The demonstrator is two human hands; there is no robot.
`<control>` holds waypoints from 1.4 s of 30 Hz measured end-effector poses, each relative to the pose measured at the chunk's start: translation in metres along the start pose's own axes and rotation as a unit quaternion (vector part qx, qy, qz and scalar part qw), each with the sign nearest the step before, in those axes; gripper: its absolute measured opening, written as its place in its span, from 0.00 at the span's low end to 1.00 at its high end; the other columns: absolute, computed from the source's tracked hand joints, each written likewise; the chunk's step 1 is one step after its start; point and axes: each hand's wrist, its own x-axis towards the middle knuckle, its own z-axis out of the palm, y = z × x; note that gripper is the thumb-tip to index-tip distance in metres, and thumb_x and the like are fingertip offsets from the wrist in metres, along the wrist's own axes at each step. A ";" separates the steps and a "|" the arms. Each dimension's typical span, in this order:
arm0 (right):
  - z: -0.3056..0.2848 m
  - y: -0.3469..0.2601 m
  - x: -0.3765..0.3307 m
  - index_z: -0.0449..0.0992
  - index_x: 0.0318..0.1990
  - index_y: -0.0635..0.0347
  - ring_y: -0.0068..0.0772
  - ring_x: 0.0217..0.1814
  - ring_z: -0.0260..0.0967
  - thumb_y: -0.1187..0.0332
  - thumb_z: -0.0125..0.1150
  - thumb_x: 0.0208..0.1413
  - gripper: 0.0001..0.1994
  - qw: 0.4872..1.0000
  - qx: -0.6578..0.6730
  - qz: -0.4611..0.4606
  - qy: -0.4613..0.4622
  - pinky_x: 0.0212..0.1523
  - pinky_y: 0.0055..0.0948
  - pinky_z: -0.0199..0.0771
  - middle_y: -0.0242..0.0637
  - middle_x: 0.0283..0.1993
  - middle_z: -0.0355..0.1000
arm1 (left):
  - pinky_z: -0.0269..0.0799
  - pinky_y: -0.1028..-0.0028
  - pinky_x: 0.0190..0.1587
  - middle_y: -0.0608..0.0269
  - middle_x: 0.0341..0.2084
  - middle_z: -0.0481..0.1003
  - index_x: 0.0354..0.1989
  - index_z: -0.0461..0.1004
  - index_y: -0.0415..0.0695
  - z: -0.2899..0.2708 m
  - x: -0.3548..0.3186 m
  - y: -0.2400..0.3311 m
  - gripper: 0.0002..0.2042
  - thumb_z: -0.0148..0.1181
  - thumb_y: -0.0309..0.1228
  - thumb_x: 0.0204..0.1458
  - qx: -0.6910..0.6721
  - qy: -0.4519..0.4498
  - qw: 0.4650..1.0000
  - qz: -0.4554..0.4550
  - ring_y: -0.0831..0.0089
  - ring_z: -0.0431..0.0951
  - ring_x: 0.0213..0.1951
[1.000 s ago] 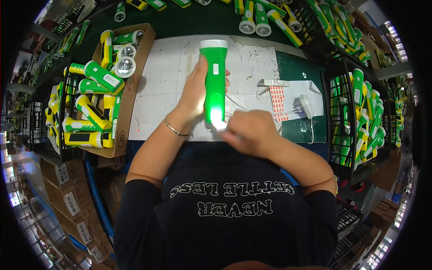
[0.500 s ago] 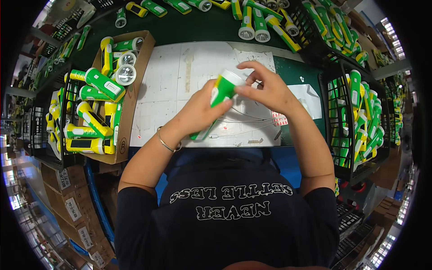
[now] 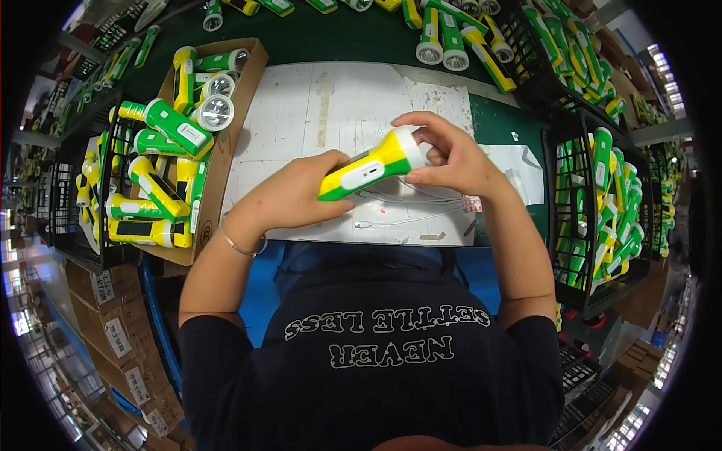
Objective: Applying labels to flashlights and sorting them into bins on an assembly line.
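A yellow and green flashlight [image 3: 368, 171] with a white head lies across both hands, above the white work sheet [image 3: 278, 128]. My left hand [image 3: 297, 194] is wrapped round its handle end. The fingers of my right hand [image 3: 451, 156] curl round the white rim of its head. A grey side panel with a small switch and a socket shows on the flashlight's body. Below it, thin white cables [image 3: 406, 207] lie on the sheet, one with a small plug at its end.
At the left stands a cardboard box [image 3: 252, 75] heaped with flashlights, next to a black crate [image 3: 119, 173]. Black crates full of flashlights [image 3: 618, 203] line the right side. More flashlights [image 3: 453, 52] lie along the far edge of the green table [image 3: 338, 37].
The flashlight has been turned from steep and blurred to nearly level, its side panel now showing. My left hand has shifted left and my right hand has closed round the head.
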 end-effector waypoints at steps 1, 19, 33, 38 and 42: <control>0.006 0.004 0.003 0.66 0.52 0.51 0.09 0.24 0.52 0.68 0.72 0.35 0.31 0.998 0.063 -0.008 0.011 0.25 0.11 0.53 0.25 0.34 0.68 | 0.69 0.67 0.43 0.45 0.35 0.73 0.46 0.65 0.35 0.005 0.004 -0.007 0.23 0.62 0.35 0.42 0.001 0.001 1.000 0.001 0.54 0.75 0.38; 0.017 0.035 0.002 0.73 0.26 0.63 0.13 0.24 0.64 0.64 0.65 0.48 0.11 0.987 0.006 0.049 0.153 0.27 0.13 0.63 0.28 0.22 0.69 | 0.65 0.71 0.49 0.49 0.43 0.69 0.56 0.56 0.35 0.049 0.039 -0.024 0.32 0.63 0.34 0.43 -0.167 0.137 0.976 0.009 0.64 0.70 0.46; 0.022 0.052 0.005 0.71 0.24 0.60 0.12 0.22 0.59 0.64 0.64 0.48 0.11 0.974 0.061 0.071 0.205 0.24 0.14 0.57 0.25 0.20 0.66 | 0.69 0.66 0.42 0.49 0.39 0.66 0.56 0.56 0.39 0.067 0.047 -0.015 0.31 0.63 0.30 0.42 0.071 0.282 0.956 0.042 0.55 0.70 0.40; 0.020 0.052 -0.009 0.72 0.25 0.65 0.16 0.22 0.63 0.62 0.64 0.46 0.13 0.974 0.008 0.006 0.225 0.23 0.20 0.62 0.31 0.19 0.70 | 0.68 0.65 0.43 0.51 0.39 0.67 0.54 0.60 0.40 0.069 0.056 -0.012 0.29 0.63 0.30 0.41 0.060 0.293 0.951 0.078 0.54 0.70 0.41; 0.022 0.035 -0.017 0.72 0.25 0.60 0.46 0.27 0.70 0.61 0.57 0.45 0.11 0.938 -0.239 -0.035 0.250 0.28 0.38 0.69 0.41 0.23 0.71 | 0.66 0.65 0.46 0.51 0.39 0.67 0.53 0.61 0.41 0.075 0.058 -0.022 0.28 0.63 0.28 0.40 0.051 0.301 0.948 0.089 0.55 0.69 0.44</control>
